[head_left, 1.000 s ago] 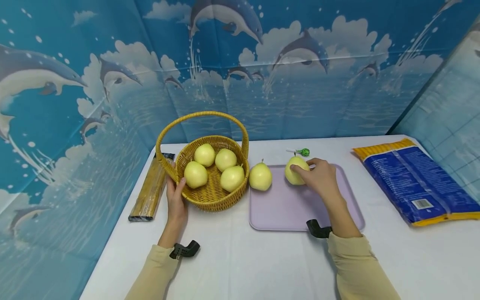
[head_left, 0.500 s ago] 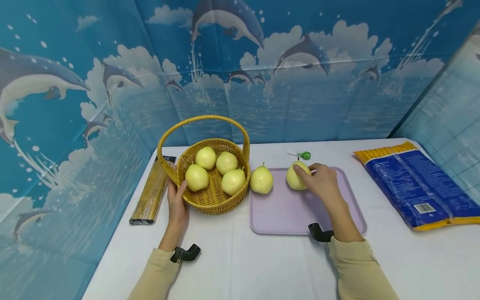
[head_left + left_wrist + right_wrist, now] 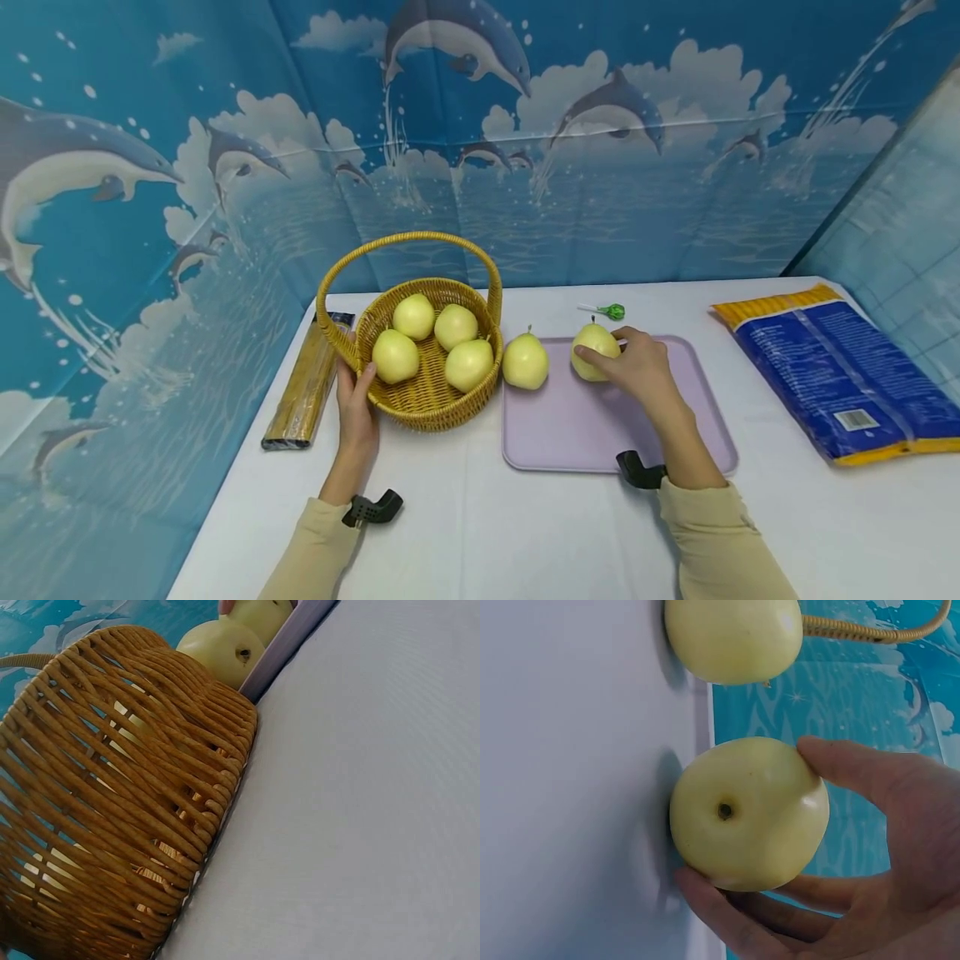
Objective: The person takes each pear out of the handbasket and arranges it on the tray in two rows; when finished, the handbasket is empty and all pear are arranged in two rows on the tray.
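In the head view my right hand grips a pale yellow-green pear near the back edge of the lilac tray. Thumb and fingers span opposite sides of that pear in the right wrist view. A second pear stands upright at the tray's back left corner, close beside the wicker basket. My left hand holds the basket's left side, thumb at the rim, the other fingers mostly hidden behind the wall. Several pears lie inside. The left wrist view shows the basket's woven wall.
A long packet in clear wrap lies left of the basket. Behind the tray is a green lollipop. A large blue and yellow bag lies at the right. Dolphin-print curtains close off the table's back and left.
The head view has shifted slightly. My right thumb tip now sits a little lower and further left across the pear. The left hand still holds the basket in the same spot.
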